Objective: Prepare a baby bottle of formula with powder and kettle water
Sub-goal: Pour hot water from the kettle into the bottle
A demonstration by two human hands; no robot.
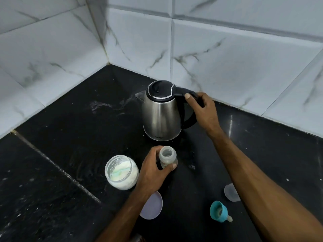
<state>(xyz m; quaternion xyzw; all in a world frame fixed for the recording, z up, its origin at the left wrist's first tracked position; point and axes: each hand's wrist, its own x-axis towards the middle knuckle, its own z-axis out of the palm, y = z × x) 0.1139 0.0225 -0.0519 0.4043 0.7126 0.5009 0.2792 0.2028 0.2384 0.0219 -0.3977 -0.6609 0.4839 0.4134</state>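
Gripping the kettle (161, 112) handle at the far bench, right hand (203, 109) takes a likely heavy load; left hand (153, 169) steadies the light, open bottle (168, 157) nearby.

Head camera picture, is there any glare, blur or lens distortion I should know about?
Head view: wide-angle bending curves the wall tiles near the edges; soft highlights streak the steel kettle and a glint marks the black counter; the left hand holding the baby bottle looks slightly soft.
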